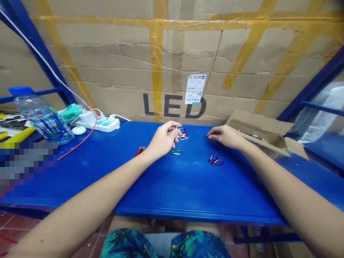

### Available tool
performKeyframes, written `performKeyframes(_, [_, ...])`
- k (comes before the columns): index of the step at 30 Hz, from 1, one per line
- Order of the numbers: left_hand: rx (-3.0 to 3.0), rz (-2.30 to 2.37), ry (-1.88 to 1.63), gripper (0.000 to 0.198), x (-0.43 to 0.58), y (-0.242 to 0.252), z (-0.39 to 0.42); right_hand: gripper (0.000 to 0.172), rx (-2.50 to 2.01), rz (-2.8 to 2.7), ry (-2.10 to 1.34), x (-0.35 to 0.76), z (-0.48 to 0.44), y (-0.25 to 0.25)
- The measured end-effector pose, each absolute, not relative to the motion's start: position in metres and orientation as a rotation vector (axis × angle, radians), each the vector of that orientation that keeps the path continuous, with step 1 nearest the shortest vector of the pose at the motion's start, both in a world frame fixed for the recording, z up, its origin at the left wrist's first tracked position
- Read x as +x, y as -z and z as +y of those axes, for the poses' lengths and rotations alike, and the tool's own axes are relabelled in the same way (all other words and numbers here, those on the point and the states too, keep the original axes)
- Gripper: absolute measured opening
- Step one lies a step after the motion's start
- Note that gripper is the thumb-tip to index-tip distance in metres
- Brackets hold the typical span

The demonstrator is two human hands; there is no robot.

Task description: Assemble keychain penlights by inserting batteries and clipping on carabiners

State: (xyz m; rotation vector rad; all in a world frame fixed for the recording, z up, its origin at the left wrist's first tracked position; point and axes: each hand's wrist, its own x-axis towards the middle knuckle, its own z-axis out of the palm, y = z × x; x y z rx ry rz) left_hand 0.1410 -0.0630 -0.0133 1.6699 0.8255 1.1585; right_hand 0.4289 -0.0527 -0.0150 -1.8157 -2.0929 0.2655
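Observation:
My left hand (165, 139) is over the middle of the blue table, its fingers loosely bent and apart. Right at its fingertips lies a row of small carabiners (184, 137) in green, blue, purple and silver, partly hidden by the fingers. Just below that hand is a single green carabiner (176, 153). Two red carabiners (216, 162) overlap further right. Beyond them my right hand (223, 136) hovers with curled fingers and nothing visible in them. Partly behind my left forearm is a bunch of red carabiners (140, 151).
An open cardboard box (268, 143) stands at the right, beside my right forearm. On the left are a water bottle (43, 118), a white power strip (104, 123) and a red cable (86, 138). A large taped carton (120, 71) backs the blue table (188, 193).

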Motion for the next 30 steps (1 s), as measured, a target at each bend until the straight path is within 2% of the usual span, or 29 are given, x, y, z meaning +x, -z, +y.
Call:
performKeyframes(6, [1.677,0.816,-1.169,0.014,0.140,0.016,-0.060,0.010,-1.939,-1.900,-0.171,0.457,-0.049,0.012])
performKeyframes(14, [1.687,0.865,-1.191,0.017,0.139,0.013,-0.056,0.019,-1.997,-1.740,-0.233,0.490,-0.060,0.010])
performKeyframes(18, [1.674,0.855,-1.171,0.016,0.139,0.014,-0.056,0.012,-2.026,-1.656,-0.234,0.498,-0.057,0.010])
performKeyframes(21, [1.660,0.845,-1.139,0.015,0.140,0.015,-0.056,0.009,-1.812,-1.484,-0.421,0.478,-0.058,0.005])
performKeyframes(26, [1.658,0.826,-1.090,0.017,0.142,0.020,-0.059,0.030,-1.367,-1.527,-0.664,0.405,-0.071,0.000])
performKeyframes(30, [1.675,0.798,-1.036,0.014,0.145,0.021,-0.066,0.024,-1.198,-1.659,-0.703,0.358,-0.085,0.008])
